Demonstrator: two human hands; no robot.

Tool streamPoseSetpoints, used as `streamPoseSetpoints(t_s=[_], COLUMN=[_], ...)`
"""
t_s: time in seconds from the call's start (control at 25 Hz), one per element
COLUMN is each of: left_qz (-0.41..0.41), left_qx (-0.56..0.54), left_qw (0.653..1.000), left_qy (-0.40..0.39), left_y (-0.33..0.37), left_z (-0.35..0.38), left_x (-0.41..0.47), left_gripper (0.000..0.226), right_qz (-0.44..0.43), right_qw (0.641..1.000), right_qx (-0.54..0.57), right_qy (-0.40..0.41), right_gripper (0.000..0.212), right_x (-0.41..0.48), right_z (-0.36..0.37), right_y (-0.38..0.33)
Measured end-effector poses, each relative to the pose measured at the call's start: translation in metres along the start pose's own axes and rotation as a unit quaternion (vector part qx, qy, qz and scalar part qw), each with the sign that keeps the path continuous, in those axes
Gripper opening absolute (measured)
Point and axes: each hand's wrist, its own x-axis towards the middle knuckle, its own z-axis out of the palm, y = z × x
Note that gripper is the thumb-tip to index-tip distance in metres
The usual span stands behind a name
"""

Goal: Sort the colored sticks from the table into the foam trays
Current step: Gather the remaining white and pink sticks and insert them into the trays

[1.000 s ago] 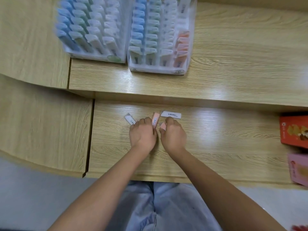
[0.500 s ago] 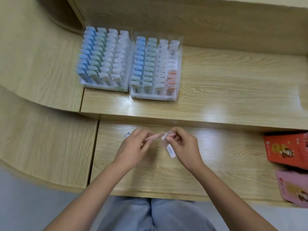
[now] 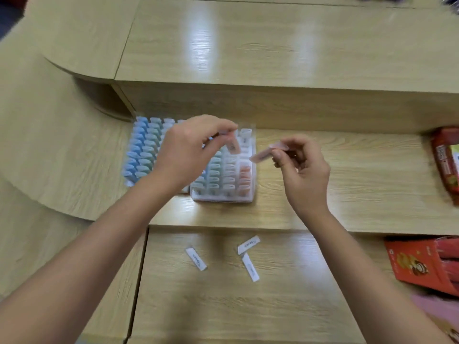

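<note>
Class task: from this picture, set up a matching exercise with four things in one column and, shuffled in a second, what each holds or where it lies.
1. left hand
2. right hand
3. loose white sticks
4. red box

a. at the right of the lower table
b. pinches a pink stick
c. on the lower table, middle
d. pinches a white stick above the foam trays

Pairs: 1-d, 2-b, 3-c, 4-a

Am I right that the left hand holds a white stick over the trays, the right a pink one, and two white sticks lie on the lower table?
No: the head view shows three white sticks on the lower table, not two. The left hand's white stick over the trays and the right hand's pink stick are correct.
</note>
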Motion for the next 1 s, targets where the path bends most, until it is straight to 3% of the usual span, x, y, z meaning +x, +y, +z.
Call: streamPoseSetpoints(t_s=[0.32, 0.6, 0.84, 1.0], left_qz=[0.033, 0.033, 0.027, 0.043], left_qx=[0.02, 0.022, 0.018, 0.05], left_qw=[0.994, 0.991, 0.984, 0.983], left_qy=[-0.103, -0.128, -0.176, -0.172], left_y=[-0.033, -0.04, -0.046, -0.045], left_z=[0.054, 0.065, 0.066, 0.073], left_x=[0.021, 0.022, 0.024, 0.017], left_gripper=[0.025, 0.023, 0.025, 0.025], right_qz=[-0.021, -0.017, -0.033, -0.064], right_qw=[0.993, 0.982, 0.978, 0.971], right_qx=[-0.074, -0.103, -0.128, -0.144], right_qy=[-0.091, -0.157, -0.164, -0.179], right_gripper=[0.007, 0.009, 0.023, 0.017], right_x=[0.02, 0.015, 0.014, 0.011], right_z=[0.019, 0.029, 0.027, 0.028], right_y=[0.043, 0.062, 0.067, 0.071])
